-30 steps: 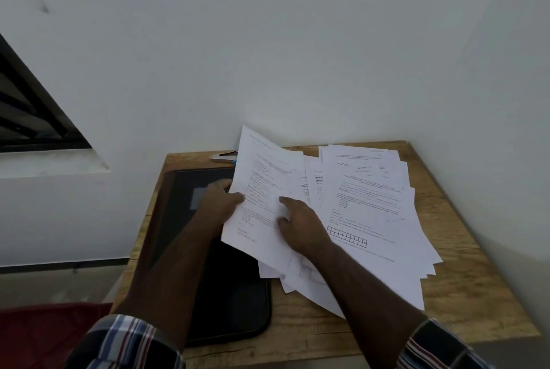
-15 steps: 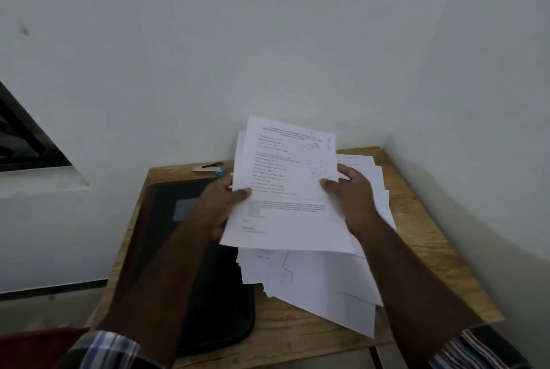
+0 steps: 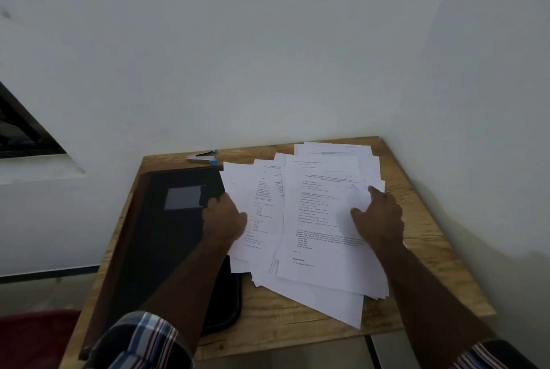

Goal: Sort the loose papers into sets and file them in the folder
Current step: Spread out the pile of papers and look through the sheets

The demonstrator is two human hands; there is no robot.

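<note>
1. Head view, setting: a small wooden table (image 3: 422,252) stands in a corner formed by two pale walls (image 3: 268,55); a dark window opening (image 3: 23,130) shows at the left edge, and a dark red surface (image 3: 35,336) lies low at the left.
2. Head view, folder: a black folder (image 3: 166,249) lies flat on the left half of the table, with a grey rectangular label (image 3: 184,196) on its cover. Its right edge is partly covered by paper.
3. Head view, papers: loose printed papers (image 3: 318,249) are spread in an overlapping fan across the middle and right of the table, the leftmost sheets lapping over the folder.
4. Head view, stapler: a small stapler (image 3: 203,157) with a blue end lies at the far edge of the table, apart from the papers.
5. Head view, left hand (image 3: 224,221): it rests at the left margin of the pile; the fingers curl under or against the sheet edges, but whether they pinch a sheet cannot be told.
6. Head view, right hand (image 3: 379,216): laid palm down on the top sheet (image 3: 324,219), fingers extended and pressing it flat.
7. Head view, sleeves: plaid cuffs (image 3: 143,339) appear at the lower edge.
</note>
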